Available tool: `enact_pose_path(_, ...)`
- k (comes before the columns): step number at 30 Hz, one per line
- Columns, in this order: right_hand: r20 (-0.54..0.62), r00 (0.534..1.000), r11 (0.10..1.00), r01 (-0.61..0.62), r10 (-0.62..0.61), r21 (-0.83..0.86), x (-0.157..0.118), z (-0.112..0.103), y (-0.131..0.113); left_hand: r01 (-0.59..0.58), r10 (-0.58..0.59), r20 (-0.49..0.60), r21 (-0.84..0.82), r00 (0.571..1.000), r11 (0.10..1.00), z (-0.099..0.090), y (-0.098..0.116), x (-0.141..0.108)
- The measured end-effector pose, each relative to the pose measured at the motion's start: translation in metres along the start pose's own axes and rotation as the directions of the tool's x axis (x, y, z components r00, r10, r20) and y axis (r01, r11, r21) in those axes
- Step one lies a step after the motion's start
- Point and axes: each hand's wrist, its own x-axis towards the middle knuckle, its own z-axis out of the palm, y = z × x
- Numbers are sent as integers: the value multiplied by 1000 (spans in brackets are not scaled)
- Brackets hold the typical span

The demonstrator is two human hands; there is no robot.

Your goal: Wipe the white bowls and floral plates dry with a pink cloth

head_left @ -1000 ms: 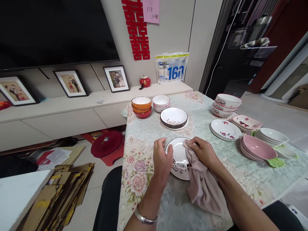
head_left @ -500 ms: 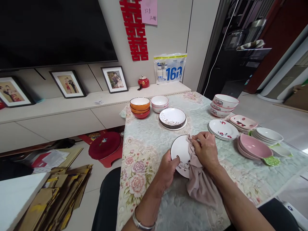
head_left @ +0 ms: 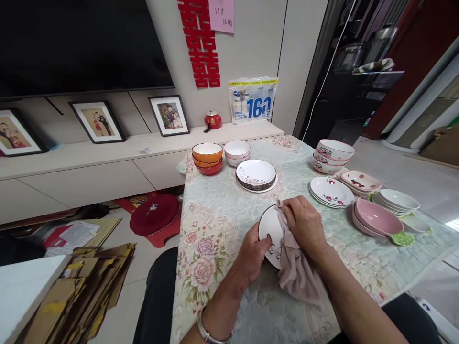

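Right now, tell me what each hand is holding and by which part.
The left hand grips the white round ceramic plate by its near-left rim. The right hand presses a bunched pinkish-beige cloth against the plate's face.

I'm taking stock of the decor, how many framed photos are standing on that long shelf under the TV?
3. One black-framed photo stands near the small red teapot, a second is at mid-shelf, and a third is cut off by the left edge. More may lie beyond the frame.

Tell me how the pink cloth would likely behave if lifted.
The cloth is probably floppy: it drapes in loose folds from the right hand over the plate. Likely light and unbreakable, since it bunches easily.
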Motion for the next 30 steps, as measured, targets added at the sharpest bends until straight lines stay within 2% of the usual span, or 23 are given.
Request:
enact_pose_path(2, -13, 997, 989, -83, 81, -126, 0, 0, 8, -5, 5, -16, -26, 1000, 1000, 2, 1, 0)
enact_pose_path(4, -21, 993, 979, -122, 120, -162, 0, 1, 7, -14, 14, -19, -41, 1000, 999, 4, 3, -1)
enact_pose_path(7, -10, 999, 998, -48, 48, 37, -3, 4, -8, -4, 4, 11, -30, 1000, 1000, 5, 5, -1)
enact_pose_path(10, 92, 988, 943, 92, -127, 319, -5, 3, -28, 25, -25, -12, -5, 1000, 1000, 4, 4, -1)
enact_pose_path(13, 185, 957, 906, 132, -222, 403, -4, 1, -33, 14, -16, -48, -31, 999, 999, 4, 4, -1)
enact_pose_path(15, 193, 969, 942, 83, -153, 326, -2, 0, -22, 17, -19, -48, -50, 999, 999, 3, 6, -1)
enact_pose_path(19, 105, 991, 995, -89, 82, 56, 2, 2, 11, 50, -56, -101, -63, 993, 997, 1, 10, 0)
enact_pose_path(21, 123, 979, 984, -171, 165, 41, 2, 3, 21, 48, -58, -146, -70, 988, 996, -1, 12, 0)
enact_pose_path(23, 205, 951, 964, -252, 230, 86, 1, 4, 25, 29, -49, -209, -99, 977, 995, -3, 13, 1)
enact_pose_path(26, 273, 918, 945, -319, 289, 72, 0, 6, 22, -30, -33, -291, -208, 956, 978, -4, 16, 2)
enact_pose_path(30, 237, 933, 961, -276, 269, -3, -1, 8, 20, -50, -43, -287, -311, 957, 949, -3, 19, 2)
